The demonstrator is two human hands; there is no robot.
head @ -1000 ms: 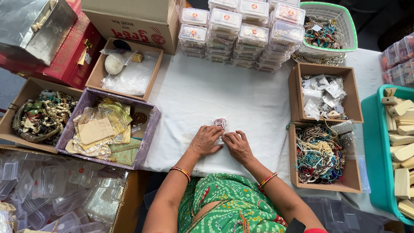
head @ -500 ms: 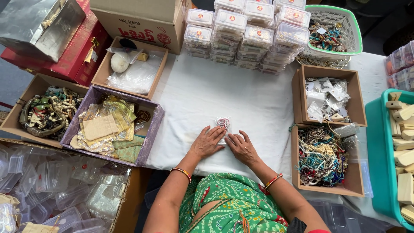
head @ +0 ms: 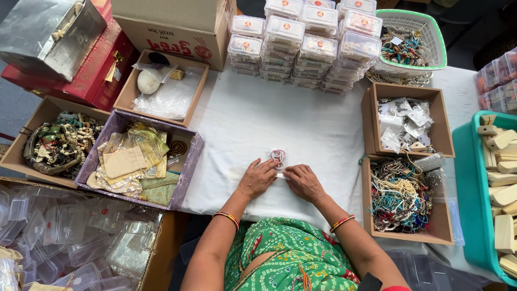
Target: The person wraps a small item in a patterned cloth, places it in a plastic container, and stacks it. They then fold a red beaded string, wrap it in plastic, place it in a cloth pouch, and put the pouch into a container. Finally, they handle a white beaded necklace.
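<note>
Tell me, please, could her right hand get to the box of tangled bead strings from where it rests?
Probably yes: the right hand lies on the white cloth beside the open-topped bead box, with nothing between them.

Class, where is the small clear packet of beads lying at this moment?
In the head view the small clear packet lies mid-table on the white cloth, touching the fingertips of the left hand and right hand.

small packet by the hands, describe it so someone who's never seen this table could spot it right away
On the white tablecloth, look at the bare middle, between the purple box on one side and the cardboard box of beaded strings on the other. The small clear packet lies flat there, at the fingertips of the left hand and right hand. Unlike everything else, it sits outside any box, with red-and-white beads inside.
</note>
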